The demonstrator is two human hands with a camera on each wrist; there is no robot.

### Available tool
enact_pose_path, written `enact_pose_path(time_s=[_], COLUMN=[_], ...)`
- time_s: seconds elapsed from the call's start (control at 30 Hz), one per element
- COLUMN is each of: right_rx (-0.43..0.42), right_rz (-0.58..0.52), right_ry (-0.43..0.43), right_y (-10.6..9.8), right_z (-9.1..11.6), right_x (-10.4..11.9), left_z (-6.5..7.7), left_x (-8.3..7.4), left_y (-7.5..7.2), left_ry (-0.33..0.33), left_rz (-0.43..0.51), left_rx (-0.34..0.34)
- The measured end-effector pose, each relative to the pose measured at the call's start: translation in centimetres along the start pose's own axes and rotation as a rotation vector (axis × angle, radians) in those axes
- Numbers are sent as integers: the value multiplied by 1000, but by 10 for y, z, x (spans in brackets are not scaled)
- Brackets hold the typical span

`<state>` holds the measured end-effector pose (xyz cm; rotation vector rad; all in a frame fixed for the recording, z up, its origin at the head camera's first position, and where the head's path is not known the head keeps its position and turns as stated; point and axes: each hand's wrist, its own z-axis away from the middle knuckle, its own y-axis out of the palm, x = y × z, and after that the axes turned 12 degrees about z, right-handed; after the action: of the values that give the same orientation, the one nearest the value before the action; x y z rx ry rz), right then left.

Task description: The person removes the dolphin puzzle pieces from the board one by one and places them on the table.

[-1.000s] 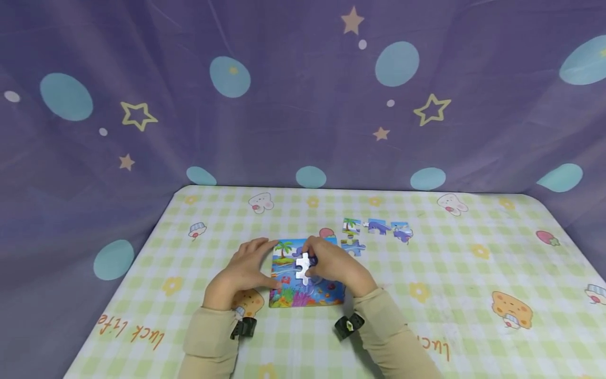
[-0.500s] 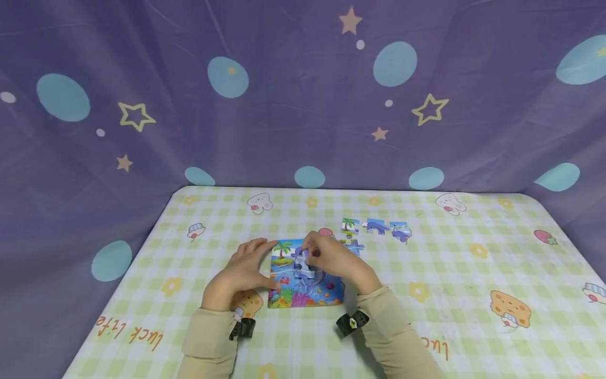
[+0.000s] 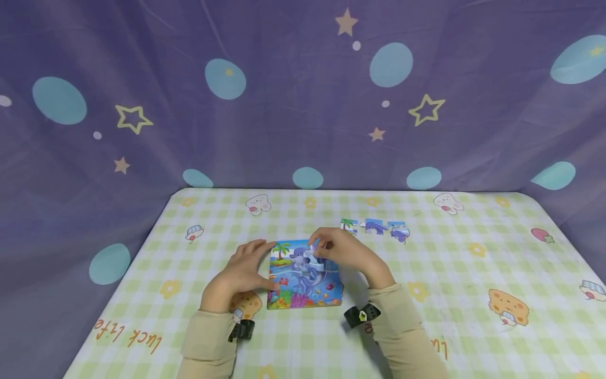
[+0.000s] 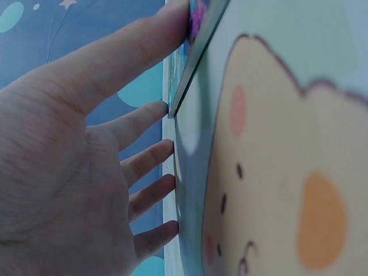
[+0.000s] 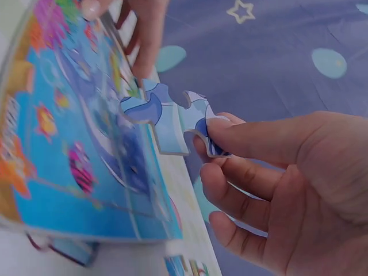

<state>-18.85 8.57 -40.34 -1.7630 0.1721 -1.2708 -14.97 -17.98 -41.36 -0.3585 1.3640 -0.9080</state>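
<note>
Works at a table laid with a green-and-white checked cloth printed with rabbits, flowers, cupcakes and strawberries, in front of a purple curtain dotted with pale blue ovals and stars. Wears beige sleeves, with a black band at each wrist. Has, in a row beyond the right hand, a palm piece and two blue-purple pieces. Blocks the palm piece's lower part with that hand in the head view, along with some of the right side of the board; covers part of a biscuit print with the left wrist. Pinches the held piece between right thumb and fingers, over the board's upper right part, to the right of the left hand; cannot tell whether touching the board. Spreads the left hand, fingers straight and apart, along the board's left side, thumb on the picture, index tip at the far left corner. Reads "luck life" upside down in orange lettering on the cloth at left; makes out only "lu" of a second run, beside the right sleeve.
</note>
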Motion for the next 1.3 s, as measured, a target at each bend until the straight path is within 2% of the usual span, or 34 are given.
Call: enact_pose_path(time_s=[0.17,0.4,1.03,1.3], right_rx=[-35,-51,-219,-249], right_rz=[-11,-17,26,53], right_ry=[0,71,159,213], right_y=[-11,-24,-45,-51], right_z=[4,12,29,38], right_x=[-11,-19,-51,-60], left_z=[0,0,2,2], left_x=[0,0,-1,0], left_y=[0,0,0,1], left_ry=[1,-2,-1,4], left_rz=[3,0,7,-3], left_rx=[3,2,-5,-9])
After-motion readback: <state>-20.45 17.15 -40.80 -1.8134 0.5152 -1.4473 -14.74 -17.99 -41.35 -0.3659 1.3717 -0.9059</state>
